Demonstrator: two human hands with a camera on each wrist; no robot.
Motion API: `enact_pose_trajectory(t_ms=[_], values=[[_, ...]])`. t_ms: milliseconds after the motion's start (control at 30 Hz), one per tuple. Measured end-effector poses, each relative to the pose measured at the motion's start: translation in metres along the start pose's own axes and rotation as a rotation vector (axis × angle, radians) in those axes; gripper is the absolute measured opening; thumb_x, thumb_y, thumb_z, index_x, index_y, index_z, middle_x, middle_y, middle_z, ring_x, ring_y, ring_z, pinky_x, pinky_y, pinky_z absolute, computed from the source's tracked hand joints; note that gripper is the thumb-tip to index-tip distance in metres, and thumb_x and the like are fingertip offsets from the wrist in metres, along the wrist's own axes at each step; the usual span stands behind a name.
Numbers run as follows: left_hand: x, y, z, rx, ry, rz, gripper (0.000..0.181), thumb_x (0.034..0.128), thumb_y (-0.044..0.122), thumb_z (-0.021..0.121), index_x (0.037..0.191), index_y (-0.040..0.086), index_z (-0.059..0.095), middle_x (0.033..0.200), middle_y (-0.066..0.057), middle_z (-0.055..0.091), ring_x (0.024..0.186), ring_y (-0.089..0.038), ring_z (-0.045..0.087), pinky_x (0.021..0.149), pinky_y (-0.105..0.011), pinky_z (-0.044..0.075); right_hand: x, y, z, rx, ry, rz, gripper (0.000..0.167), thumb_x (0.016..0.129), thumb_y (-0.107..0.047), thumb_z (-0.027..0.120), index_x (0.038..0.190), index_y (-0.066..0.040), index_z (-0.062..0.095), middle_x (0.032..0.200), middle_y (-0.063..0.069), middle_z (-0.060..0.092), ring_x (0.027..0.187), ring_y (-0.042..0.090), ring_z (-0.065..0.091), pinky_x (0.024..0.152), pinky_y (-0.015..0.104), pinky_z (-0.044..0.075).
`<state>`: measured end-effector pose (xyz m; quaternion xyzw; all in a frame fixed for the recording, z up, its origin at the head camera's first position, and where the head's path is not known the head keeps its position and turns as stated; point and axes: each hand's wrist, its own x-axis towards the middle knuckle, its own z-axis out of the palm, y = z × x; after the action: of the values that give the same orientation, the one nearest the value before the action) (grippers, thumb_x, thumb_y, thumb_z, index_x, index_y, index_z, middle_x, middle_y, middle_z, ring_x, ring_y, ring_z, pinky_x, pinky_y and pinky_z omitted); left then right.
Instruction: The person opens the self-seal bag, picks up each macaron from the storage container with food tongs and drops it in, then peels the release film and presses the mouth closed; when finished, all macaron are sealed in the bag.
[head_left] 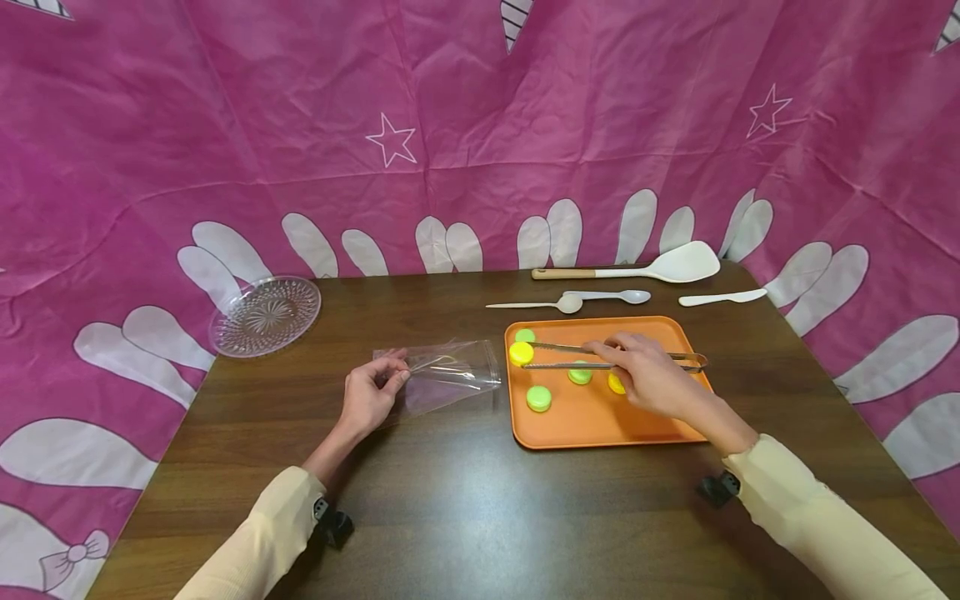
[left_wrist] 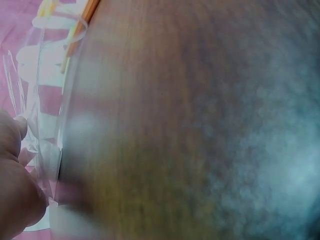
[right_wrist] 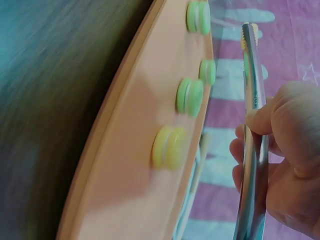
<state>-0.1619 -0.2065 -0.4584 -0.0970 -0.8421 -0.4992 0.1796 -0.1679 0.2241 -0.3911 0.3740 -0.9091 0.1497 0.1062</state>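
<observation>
My left hand (head_left: 372, 392) pinches the edge of a clear plastic bag (head_left: 457, 371) above the table, left of an orange tray (head_left: 600, 425). My right hand (head_left: 645, 367) grips metal tongs (head_left: 562, 366) over that tray. A yellow macaron (head_left: 521, 353) is at the tong tips, apparently between them, above the tray's left side. On the tray lie a green macaron (head_left: 538, 398) near the front, a second green macaron (head_left: 580, 372) in the middle and a third at the back left. Another yellow macaron (right_wrist: 169, 148) sits under my right hand, partly hidden in the head view.
Behind the tray lie a white spatula (head_left: 682, 263) with a wooden handle, two small spoons (head_left: 570, 304) and a white knife (head_left: 722, 297). A clear ridged plate (head_left: 266, 317) sits at the table's back left. Pink printed cloth (head_left: 465, 125) hangs behind the table.
</observation>
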Motion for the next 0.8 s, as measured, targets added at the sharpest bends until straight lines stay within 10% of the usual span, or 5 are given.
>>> enact_pose_trajectory(t_ms=[800], values=[[0.000, 0.001, 0.000, -0.017, 0.011, 0.029, 0.008, 0.0846, -0.008, 0.074, 0.084, 0.000, 0.071, 0.113, -0.019, 0.071, 0.117, -0.034, 0.063, 0.076, -0.010, 0.046, 0.077, -0.043, 0.043, 0.060, -0.081, -0.147, 0.047, 0.082, 0.013, 0.062, 0.127, 0.000, 0.066, 0.102, 0.011, 0.064, 0.086, 0.029, 0.059, 0.078, 0.045, 0.050]])
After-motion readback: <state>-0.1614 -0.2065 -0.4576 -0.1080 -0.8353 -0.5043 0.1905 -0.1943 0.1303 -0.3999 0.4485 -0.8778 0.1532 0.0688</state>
